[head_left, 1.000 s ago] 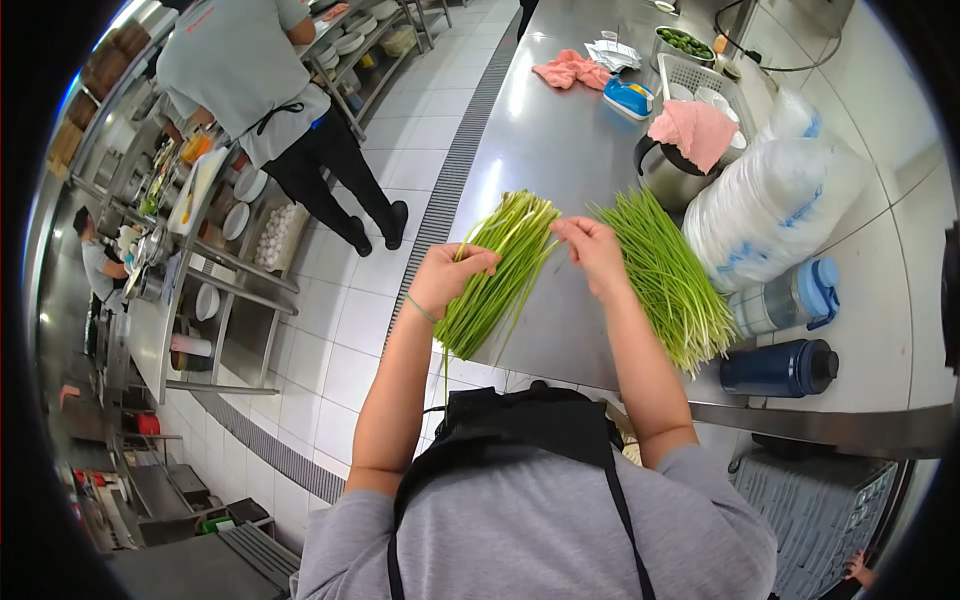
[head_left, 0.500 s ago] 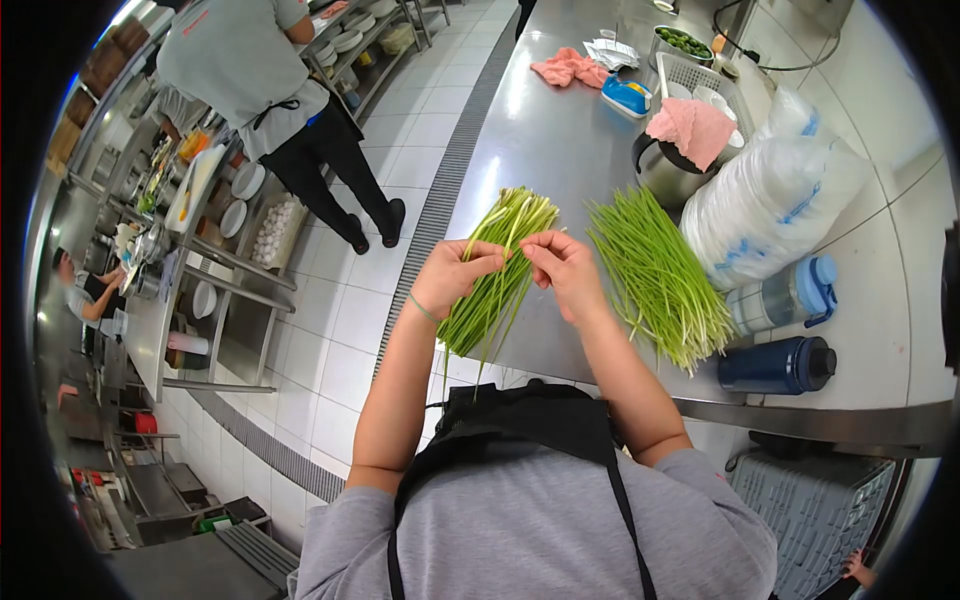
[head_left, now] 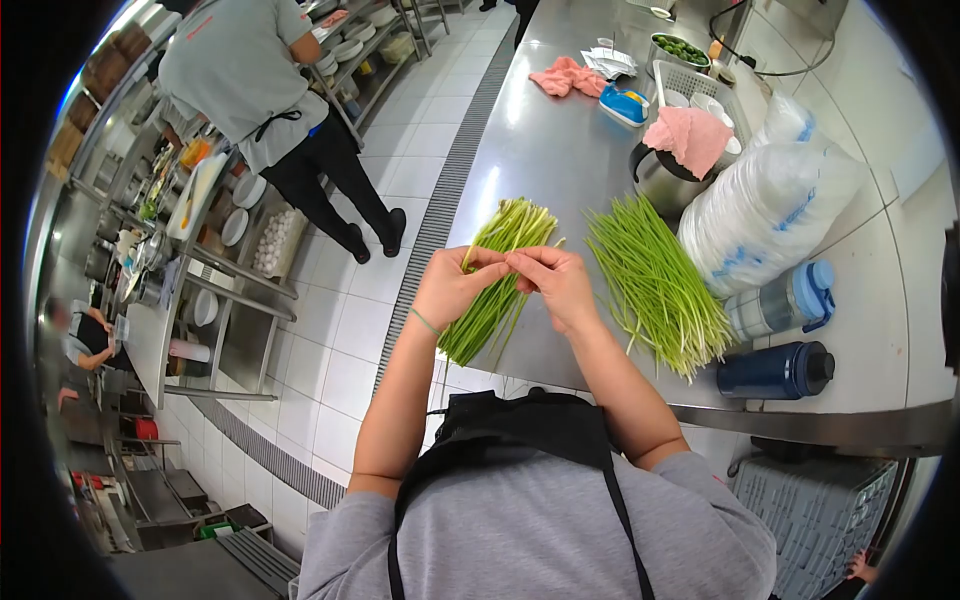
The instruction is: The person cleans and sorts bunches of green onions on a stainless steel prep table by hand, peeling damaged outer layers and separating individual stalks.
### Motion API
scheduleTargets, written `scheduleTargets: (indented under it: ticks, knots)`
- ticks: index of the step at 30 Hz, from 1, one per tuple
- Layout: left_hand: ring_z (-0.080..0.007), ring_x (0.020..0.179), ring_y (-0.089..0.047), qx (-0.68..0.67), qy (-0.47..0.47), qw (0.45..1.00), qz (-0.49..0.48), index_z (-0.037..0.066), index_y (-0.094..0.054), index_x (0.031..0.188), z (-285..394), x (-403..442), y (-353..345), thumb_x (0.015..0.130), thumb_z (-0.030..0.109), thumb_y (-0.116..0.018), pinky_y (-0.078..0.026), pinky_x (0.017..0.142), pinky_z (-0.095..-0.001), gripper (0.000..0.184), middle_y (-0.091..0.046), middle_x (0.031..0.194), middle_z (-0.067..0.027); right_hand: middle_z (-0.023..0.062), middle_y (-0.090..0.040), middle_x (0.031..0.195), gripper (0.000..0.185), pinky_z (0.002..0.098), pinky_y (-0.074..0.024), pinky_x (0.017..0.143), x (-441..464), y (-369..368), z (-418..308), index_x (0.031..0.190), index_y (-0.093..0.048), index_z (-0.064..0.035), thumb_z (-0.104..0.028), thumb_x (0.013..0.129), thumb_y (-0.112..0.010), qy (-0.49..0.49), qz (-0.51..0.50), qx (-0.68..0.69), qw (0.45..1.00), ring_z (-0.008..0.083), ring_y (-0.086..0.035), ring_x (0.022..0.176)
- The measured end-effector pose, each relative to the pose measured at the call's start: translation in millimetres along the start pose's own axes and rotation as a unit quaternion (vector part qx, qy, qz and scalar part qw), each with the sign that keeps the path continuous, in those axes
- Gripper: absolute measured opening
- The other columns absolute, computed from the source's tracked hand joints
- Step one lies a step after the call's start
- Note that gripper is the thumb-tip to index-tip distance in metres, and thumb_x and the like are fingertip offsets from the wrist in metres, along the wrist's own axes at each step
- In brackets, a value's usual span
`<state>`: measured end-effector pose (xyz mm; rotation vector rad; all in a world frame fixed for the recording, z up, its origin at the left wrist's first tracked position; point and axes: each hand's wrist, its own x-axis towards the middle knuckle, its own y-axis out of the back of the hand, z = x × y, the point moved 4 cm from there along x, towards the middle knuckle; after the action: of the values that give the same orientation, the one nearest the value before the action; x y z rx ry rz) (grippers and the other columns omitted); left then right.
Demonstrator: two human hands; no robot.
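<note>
A bundle of long green stalks (head_left: pixel 490 318) lies at the left edge of the steel counter, partly under my hands. Over it, my left hand (head_left: pixel 455 287) is closed in a pinch, with a thin green band at the wrist. My right hand (head_left: pixel 556 285) is pinched too, its fingertips meeting those of my left. A stalk seems to run to the left fingers; what the right fingertips hold is too small to make out. To the right, a second pile of green stalks (head_left: pixel 655 285) rests on the counter with its pale ends toward me.
Right of the piles are a plastic-wrapped stack (head_left: pixel 765 220), a clear bottle (head_left: pixel 770 300) and a dark blue bottle (head_left: pixel 775 370). Behind stand a metal pitcher (head_left: pixel 665 180) with a pink cloth (head_left: pixel 688 138), and a blue dispenser (head_left: pixel 623 104). A person (head_left: pixel 250 90) stands at left.
My right hand has moved left and slightly down, from beside the left bundle to touching my left fingertips. My left hand has stayed nearly in place.
</note>
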<state>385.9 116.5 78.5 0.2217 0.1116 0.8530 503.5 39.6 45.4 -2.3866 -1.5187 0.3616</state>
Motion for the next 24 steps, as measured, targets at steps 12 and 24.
scheduleTargets:
  ticks: [12, 24]
  knots:
    - [0.0019, 0.042, -0.033, -0.121, 0.079, 0.989, -0.041, 0.0, -0.063, 0.08, 5.8, -6.9, -3.7, 0.076, 0.012, -0.062, -0.021, 0.035, -0.0156, 0.012, -0.058, 0.067, 0.001, -0.001, -0.057, 0.066, 0.015, 0.0186, -0.0401, 0.052, -6.1, 4.9, -15.5, 0.081, -0.061, -0.0012, -0.016, 0.08, -0.061, 0.071, -0.015, -0.097, 0.993, 0.005, -0.05, 0.057]
    - [-0.0007, 0.051, -0.042, -0.088, 0.066, 0.993, -0.052, 0.0, -0.062, 0.082, 3.9, -9.4, -4.7, 0.075, 0.01, -0.063, -0.027, 0.041, -0.0149, 0.012, -0.057, 0.069, 0.0013, 0.0007, -0.056, 0.066, 0.015, 0.0194, -0.0426, 0.054, -3.4, 9.1, -9.6, 0.082, -0.059, -0.0007, -0.016, 0.081, -0.059, 0.044, -0.036, -0.041, 0.998, 0.0066, -0.052, 0.058]
